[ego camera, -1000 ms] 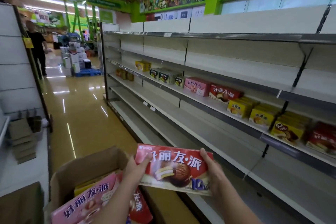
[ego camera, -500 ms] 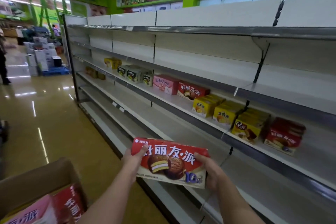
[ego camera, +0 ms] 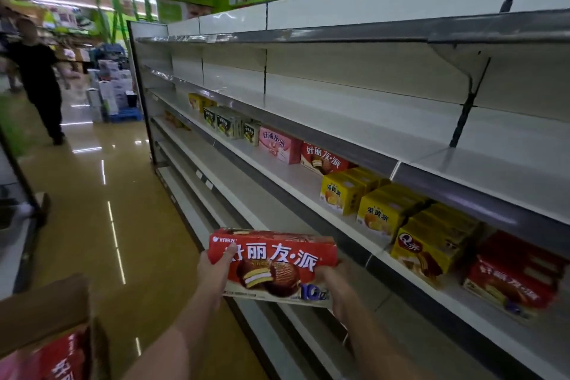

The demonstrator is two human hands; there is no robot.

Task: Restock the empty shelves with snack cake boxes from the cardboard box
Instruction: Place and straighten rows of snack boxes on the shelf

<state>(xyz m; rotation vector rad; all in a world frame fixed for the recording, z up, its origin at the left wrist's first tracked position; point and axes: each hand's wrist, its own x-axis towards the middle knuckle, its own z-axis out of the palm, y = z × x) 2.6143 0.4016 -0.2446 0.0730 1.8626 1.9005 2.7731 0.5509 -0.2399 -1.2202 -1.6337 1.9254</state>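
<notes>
Before the shelf edge [ego camera: 265,170], left hand [ego camera: 216,268] and right hand [ego camera: 331,279] grip the red box [ego camera: 274,265] by its ends.

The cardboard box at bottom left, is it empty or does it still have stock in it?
Not empty. The cardboard box has at least one red snack box showing inside it; how many more lie beneath cannot be told.

Shelving unit [ego camera: 354,37] fills the right and centre of the frame. A row of boxes [ego camera: 382,216] stands on its middle shelf [ego camera: 293,182]. At lower centre, in front of the shelves, a snack cake box [ego camera: 274,265] sits between left hand [ego camera: 216,271] and right hand [ego camera: 334,279]. Cardboard box [ego camera: 43,311] occupies the lower left corner.
</notes>
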